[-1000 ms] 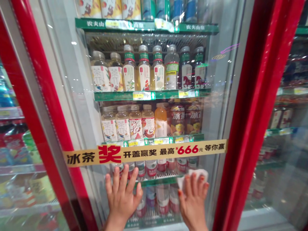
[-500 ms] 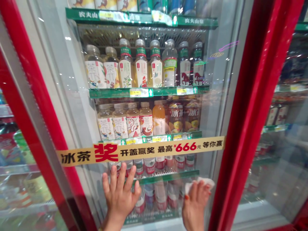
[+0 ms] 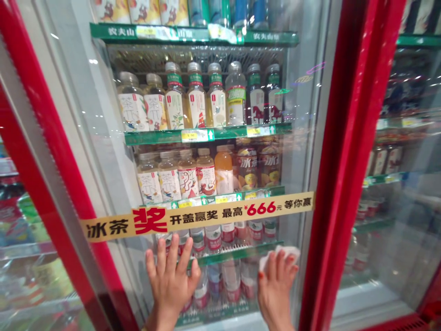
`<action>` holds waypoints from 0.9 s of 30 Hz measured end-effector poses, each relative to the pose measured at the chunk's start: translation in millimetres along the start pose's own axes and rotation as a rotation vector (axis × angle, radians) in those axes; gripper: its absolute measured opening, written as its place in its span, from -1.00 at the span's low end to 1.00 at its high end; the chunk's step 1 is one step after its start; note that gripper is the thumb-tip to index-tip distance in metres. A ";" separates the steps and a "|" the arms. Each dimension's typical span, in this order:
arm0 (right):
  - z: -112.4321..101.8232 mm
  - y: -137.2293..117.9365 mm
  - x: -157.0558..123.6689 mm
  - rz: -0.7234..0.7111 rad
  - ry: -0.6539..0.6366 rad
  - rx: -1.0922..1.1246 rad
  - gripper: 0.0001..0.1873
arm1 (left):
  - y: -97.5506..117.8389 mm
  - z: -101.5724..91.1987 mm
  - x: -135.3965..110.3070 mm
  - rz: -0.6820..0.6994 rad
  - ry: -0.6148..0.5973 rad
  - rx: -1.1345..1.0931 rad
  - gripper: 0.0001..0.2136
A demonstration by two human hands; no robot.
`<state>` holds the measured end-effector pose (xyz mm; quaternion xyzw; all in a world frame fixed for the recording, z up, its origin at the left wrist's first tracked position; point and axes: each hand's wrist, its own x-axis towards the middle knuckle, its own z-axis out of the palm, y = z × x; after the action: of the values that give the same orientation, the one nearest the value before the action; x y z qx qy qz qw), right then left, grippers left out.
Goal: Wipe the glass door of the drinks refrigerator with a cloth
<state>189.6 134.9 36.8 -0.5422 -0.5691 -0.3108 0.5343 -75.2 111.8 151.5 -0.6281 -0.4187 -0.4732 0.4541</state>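
Observation:
My left hand [image 3: 170,278] lies spread on the glass door [image 3: 301,138] of a drinks fridge, holding nothing, its fingertips just under a yellow promotional strip [image 3: 196,215]. Lower on the right side of the glass, my right hand [image 3: 276,287] presses a white wipe [image 3: 292,251], which shows past the fingertips. Whether the wipe is paper or cloth I cannot tell. Behind the glass, bottled teas [image 3: 196,108] and water bottles [image 3: 213,236] stand in rows, partly covered by my hands and the strip.
Red door frames [image 3: 344,151] border the glass on the right and left [image 3: 51,124]. Another fridge section with bottles [image 3: 382,158] is at the right, and bagged goods [image 3: 20,216] show through the left glass. Green shelf edges [image 3: 155,137] cross the inside.
My right hand and the wipe have shifted slightly left and up in the view. My left hand stays spread on the glass. The whole view has turned a little.

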 end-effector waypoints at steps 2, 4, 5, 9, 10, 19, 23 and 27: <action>-2.6 8.9 43.4 0.233 0.044 0.005 -0.20 | 0.2 0.2 0.3 0.006 0.014 0.002 -0.29; -5.7 -7.0 75.8 0.235 0.055 0.014 -0.22 | 0.2 -0.1 0.8 0.012 0.019 0.004 -0.28; -7.6 -20.4 84.0 0.110 0.042 0.015 -0.22 | 0.3 -0.4 1.1 0.013 0.015 0.004 -0.28; -17.7 -49.1 74.2 -0.498 0.007 0.036 -0.24 | 0.6 -1.6 1.6 0.007 0.004 -0.001 -0.27; -20.5 -41.6 70.7 -0.546 0.016 0.043 -0.23 | 0.9 -1.6 1.5 0.004 0.002 -0.002 -0.27; -21.9 -2.0 144.7 0.037 0.060 0.048 -0.19 | 2.9 -0.2 1.2 -0.017 0.004 -0.019 -0.28; -25.3 -52.6 103.7 -0.628 -0.057 0.062 -0.24 | 2.8 -1.0 1.4 -0.026 0.005 -0.040 -0.29; -36.0 -28.8 107.1 -0.749 -0.077 0.012 -0.27 | 3.1 -0.1 -0.3 -0.037 -0.005 -0.037 -0.30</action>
<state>189.0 125.5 153.0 -0.3048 -0.7495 -0.4606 0.3651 -72.3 110.9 150.7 -0.6298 -0.4223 -0.4878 0.4325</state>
